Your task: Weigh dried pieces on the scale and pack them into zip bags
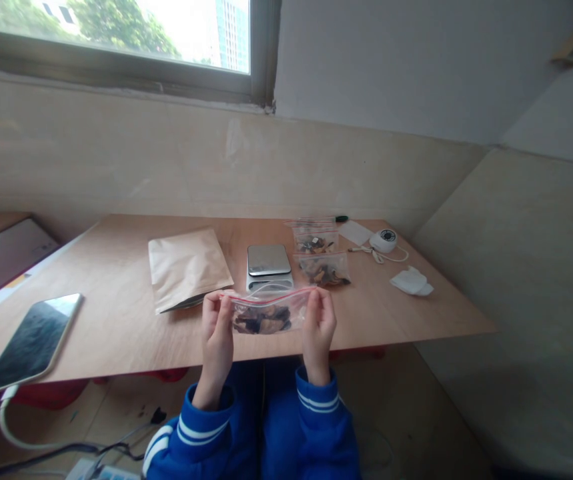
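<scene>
A clear zip bag [263, 319] with dark brown dried pieces inside is stretched between my two hands near the table's front edge. My left hand [217, 330] pinches the left end of its red-lined top. At the right end, my right hand [319, 327] grips the same strip. The mouth of the bag bows apart in the middle. Just behind it stands a small digital scale [269, 260] with a bare metal plate. To the right of the scale lie more filled zip bags [323, 269]. A brown paper pouch [189, 267] rests to the left.
On the left lies a phone [33, 340] with a white cable [6, 420] hanging off the table [116, 333]. A white round device [385, 241] with a cord, a white card [355, 233], a crumpled tissue [412, 281] and a dark-capped pen [341, 219] are on the right. Walls border the back and right.
</scene>
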`<state>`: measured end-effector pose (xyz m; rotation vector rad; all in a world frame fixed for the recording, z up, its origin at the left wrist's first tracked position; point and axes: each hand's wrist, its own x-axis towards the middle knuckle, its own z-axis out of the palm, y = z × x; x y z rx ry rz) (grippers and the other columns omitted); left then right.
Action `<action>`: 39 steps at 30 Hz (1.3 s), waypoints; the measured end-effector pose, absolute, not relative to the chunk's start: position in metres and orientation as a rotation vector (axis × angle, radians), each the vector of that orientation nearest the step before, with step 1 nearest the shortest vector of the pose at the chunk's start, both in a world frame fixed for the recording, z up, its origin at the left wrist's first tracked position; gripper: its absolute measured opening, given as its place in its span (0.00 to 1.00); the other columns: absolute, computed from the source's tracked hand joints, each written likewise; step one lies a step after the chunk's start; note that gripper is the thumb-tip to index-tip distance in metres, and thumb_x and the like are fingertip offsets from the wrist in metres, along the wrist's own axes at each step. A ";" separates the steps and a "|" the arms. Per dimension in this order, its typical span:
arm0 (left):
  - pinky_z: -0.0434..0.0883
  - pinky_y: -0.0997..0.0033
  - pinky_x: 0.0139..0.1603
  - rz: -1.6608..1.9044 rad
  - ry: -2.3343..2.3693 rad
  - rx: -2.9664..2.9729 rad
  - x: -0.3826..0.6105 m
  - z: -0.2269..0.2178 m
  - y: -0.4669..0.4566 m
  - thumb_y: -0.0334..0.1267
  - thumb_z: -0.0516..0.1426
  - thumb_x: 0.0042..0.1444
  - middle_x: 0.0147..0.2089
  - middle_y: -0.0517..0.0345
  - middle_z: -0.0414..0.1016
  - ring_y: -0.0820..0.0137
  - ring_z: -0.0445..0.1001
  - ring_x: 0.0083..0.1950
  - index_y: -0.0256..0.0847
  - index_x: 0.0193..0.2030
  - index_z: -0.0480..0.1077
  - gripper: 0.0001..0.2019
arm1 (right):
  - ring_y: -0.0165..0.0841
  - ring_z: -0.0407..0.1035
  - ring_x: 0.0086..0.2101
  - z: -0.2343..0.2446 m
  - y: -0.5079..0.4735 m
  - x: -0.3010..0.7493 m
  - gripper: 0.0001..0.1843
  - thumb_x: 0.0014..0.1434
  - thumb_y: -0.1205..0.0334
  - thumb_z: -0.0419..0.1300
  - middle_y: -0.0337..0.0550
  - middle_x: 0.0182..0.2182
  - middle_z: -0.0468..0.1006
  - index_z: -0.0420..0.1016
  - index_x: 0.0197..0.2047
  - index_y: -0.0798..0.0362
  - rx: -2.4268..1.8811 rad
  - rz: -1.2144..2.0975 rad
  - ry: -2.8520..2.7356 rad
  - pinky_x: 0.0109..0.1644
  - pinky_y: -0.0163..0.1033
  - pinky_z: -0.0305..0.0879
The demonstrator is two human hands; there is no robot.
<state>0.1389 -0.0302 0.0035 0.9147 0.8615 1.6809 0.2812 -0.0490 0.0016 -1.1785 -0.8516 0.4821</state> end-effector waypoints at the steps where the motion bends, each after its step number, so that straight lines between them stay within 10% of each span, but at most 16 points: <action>1: 0.68 0.78 0.35 1.670 0.841 0.925 0.138 0.003 -0.030 0.46 0.60 0.53 0.34 0.63 0.71 0.76 0.69 0.33 0.42 0.36 0.66 0.11 | 0.32 0.70 0.31 0.001 -0.049 0.281 0.16 0.62 0.48 0.52 0.40 0.29 0.75 0.69 0.36 0.52 -1.179 0.490 -0.847 0.36 0.36 0.66; 39: 0.69 0.75 0.39 1.637 0.984 0.948 0.123 0.011 -0.029 0.40 0.64 0.47 0.28 0.62 0.73 0.74 0.71 0.34 0.39 0.29 0.71 0.08 | 0.31 0.69 0.32 0.003 -0.050 0.297 0.09 0.53 0.56 0.63 0.36 0.27 0.73 0.72 0.30 0.52 -1.020 0.612 -0.900 0.40 0.37 0.66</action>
